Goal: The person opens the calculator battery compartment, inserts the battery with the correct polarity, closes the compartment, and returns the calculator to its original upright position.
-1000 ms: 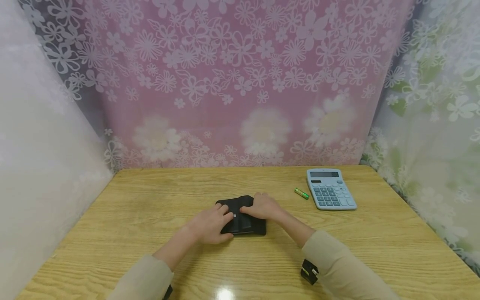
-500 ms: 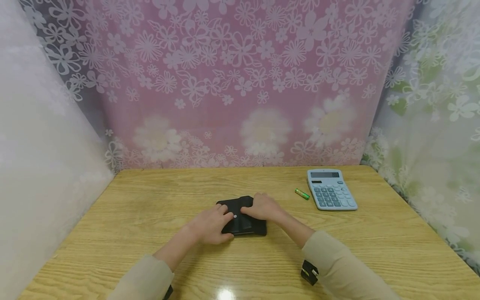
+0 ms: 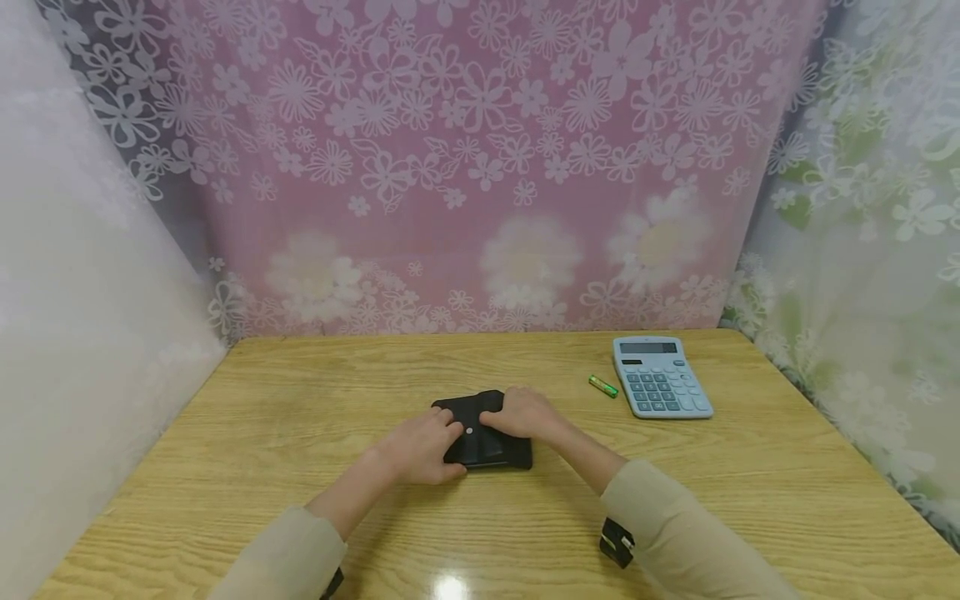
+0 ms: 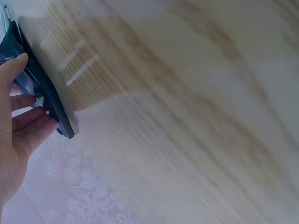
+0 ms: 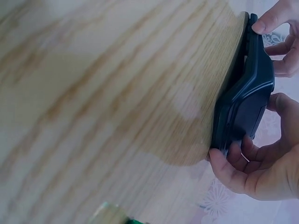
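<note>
A black flat plastic device (image 3: 491,452) with a raised section and a small pale round spot on top lies on the wooden table. Its exact kind cannot be told. My left hand (image 3: 422,448) grips its left side, thumb at the near edge and fingers over the top. At the far right corner my right hand (image 3: 525,413) holds it, thumb on top and fingers around the far edge. Seen from the right wrist, the raised black casing (image 5: 254,95) sits between both hands.
Right of the hands lies a green battery (image 3: 603,386). A light blue calculator (image 3: 662,379) lies beyond it at the back right. Flowered curtains (image 3: 480,167) close off the back and sides of the table (image 3: 300,392).
</note>
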`<state>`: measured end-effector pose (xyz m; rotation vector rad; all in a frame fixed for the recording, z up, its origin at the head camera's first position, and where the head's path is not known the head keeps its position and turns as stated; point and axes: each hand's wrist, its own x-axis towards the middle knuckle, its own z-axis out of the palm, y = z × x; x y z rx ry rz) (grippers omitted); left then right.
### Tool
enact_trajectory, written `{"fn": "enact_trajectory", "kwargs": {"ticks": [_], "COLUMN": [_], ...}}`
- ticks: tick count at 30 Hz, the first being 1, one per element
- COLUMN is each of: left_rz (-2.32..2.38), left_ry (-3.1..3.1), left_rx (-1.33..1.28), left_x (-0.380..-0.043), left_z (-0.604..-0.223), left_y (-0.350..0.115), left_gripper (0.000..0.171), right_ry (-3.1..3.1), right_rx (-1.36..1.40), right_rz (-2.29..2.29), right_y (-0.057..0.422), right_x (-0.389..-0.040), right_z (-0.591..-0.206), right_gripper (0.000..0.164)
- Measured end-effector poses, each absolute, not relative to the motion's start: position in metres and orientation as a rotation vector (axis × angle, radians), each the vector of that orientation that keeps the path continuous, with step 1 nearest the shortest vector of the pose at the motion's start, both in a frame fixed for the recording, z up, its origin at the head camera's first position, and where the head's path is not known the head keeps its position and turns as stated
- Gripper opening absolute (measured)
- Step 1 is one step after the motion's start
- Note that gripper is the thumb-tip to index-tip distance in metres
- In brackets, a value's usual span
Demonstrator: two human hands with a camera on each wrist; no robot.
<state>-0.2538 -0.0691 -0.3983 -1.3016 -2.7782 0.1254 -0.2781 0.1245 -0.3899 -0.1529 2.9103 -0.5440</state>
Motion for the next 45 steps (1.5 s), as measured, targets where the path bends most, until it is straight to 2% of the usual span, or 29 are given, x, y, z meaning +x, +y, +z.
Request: {"fn": "enact_trajectory", "kwargs": {"ticks": [22, 45], "left_rz": [0.131, 0.134], "left_ry": [-2.775, -2.786], "left_rx": [-1.287, -1.284], "left_x": [-0.254, -0.253], "left_z": [-0.398, -0.400], "left_y": [-0.070, -0.069], "left_gripper": [0.052, 0.051], "right_ry": [2.812, 2.867], "right_rx": [-0.219, -0.254], "right_rz": [-0.774, -0.882], "right_y": [0.141, 0.140], "right_x": [-0.275, -0.269], "right_z": [-0.375, -0.370], "right_gripper": [0.043, 0.030]}}
